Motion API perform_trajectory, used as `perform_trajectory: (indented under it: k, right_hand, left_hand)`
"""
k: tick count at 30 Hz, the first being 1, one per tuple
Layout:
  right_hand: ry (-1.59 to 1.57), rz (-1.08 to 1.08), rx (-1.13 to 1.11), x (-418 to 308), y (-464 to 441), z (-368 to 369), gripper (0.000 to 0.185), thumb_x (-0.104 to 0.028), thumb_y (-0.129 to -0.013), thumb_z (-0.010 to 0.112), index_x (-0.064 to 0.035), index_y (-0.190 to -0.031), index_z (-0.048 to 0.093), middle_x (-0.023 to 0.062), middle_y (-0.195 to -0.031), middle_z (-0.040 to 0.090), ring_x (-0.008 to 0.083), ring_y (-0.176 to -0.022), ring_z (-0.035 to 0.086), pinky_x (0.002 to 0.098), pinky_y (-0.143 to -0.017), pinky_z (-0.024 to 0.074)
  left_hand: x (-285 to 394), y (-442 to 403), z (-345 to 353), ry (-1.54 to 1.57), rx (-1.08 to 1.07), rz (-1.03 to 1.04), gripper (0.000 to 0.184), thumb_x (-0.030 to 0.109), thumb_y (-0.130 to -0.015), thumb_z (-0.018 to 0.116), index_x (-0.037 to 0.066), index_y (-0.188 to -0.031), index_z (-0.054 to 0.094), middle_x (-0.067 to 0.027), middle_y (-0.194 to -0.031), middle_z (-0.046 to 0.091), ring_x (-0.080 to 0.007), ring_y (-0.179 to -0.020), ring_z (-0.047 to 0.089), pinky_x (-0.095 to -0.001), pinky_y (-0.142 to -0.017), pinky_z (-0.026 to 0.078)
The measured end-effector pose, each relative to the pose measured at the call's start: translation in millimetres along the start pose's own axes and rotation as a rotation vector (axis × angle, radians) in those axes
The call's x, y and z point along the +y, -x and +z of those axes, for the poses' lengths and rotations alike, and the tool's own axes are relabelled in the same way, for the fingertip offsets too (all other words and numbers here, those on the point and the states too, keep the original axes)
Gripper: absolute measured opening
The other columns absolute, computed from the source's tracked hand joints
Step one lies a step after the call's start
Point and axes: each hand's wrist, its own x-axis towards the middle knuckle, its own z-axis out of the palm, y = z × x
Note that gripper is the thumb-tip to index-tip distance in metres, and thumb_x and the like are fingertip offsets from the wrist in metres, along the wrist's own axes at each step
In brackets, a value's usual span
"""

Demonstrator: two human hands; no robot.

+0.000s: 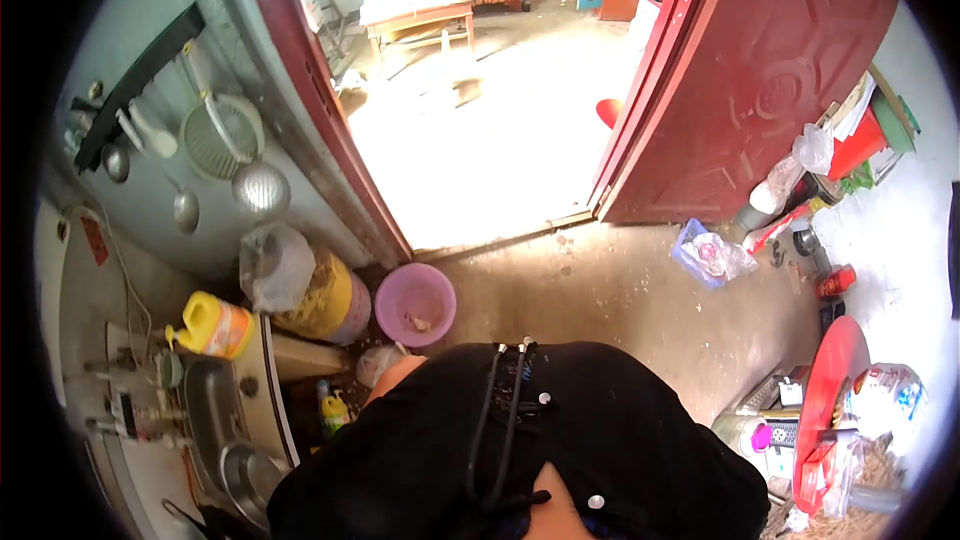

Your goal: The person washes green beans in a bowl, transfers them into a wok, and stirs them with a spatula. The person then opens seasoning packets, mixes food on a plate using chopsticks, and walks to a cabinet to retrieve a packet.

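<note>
A small part of my left hand (397, 376) shows past the edge of my black top, just below the purple basin (416, 278). Its fingers cannot be made out. Beside it is a translucent plastic bag (376, 364); whether the hand holds it is unclear. The basin stands on the floor with a small pale scrap inside. My right hand is not in view.
An open red door (740, 90) and its doorway are ahead. At left are a steel sink (212, 410), a yellow jug (216, 326) and hanging ladles (262, 190). A blue-purple basket (700, 255) and a red round lid (830, 395) are at right.
</note>
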Motion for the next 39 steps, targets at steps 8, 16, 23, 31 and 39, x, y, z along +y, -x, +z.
perform_trajectory:
  k: [8,16,23,31,39]
  right_hand:
    - [0.017,0.043,0.109,-13.8,-89.9,-30.0,0.022,-0.022,-0.077,0.058,-0.0074,-0.090,0.066,0.0108,-0.088,0.065,0.0245,-0.077,0.063,0.0380,-0.068,0.0492]
    - [-0.245,0.226,-0.054,-19.9,-164.7,-97.3,0.021,-0.020,-0.077,0.058,-0.0075,-0.090,0.066,0.0108,-0.088,0.065,0.0254,-0.077,0.063,0.0378,-0.067,0.0494]
    - [-0.110,0.149,-0.136,28.9,-279.4,-199.4,0.020,-0.019,-0.077,0.057,-0.0076,-0.090,0.066,0.0108,-0.087,0.065,0.0262,-0.077,0.063,0.0376,-0.067,0.0495]
    - [-0.942,0.319,0.205,7.9,-428.5,-392.9,0.020,-0.018,-0.082,0.056,-0.0064,-0.096,0.064,0.0070,-0.075,0.062,0.0191,-0.057,0.058,0.0313,-0.050,0.0454]
    - [0.026,-0.479,0.121,-8.6,-515.6,-382.1,0.027,-0.025,-0.085,0.053,-0.0034,-0.097,0.064,0.0080,-0.086,0.065,0.0187,-0.070,0.062,0.0317,-0.067,0.0502]
  left_hand:
    - [70.1,-128.4,-124.8,-0.193,-0.061,0.218,0.035,0.033,-0.081,0.054,0.005,-0.101,0.062,-0.0186,-0.098,0.062,-0.0329,-0.089,0.061,-0.0403,-0.079,0.047]
    - [133.9,-233.1,-174.3,-0.183,-0.071,0.333,0.041,0.038,-0.079,0.058,0.007,-0.106,0.062,-0.0173,-0.096,0.064,-0.0314,-0.091,0.061,-0.0370,-0.081,0.047]
    - [191.3,-322.8,-222.7,-0.109,0.035,0.218,0.043,0.039,-0.080,0.058,0.008,-0.108,0.061,-0.0171,-0.096,0.064,-0.0311,-0.091,0.061,-0.0364,-0.082,0.047]
    - [232.1,-384.9,-265.4,0.089,0.051,0.054,0.044,0.042,-0.080,0.057,0.009,-0.110,0.061,-0.0154,-0.100,0.064,-0.0313,-0.095,0.060,-0.0373,-0.085,0.046]
    - [210.5,-442.4,-301.9,0.054,0.037,-0.043,0.044,0.042,-0.080,0.057,0.009,-0.110,0.060,-0.0149,-0.102,0.063,-0.0311,-0.097,0.059,-0.0376,-0.086,0.046]
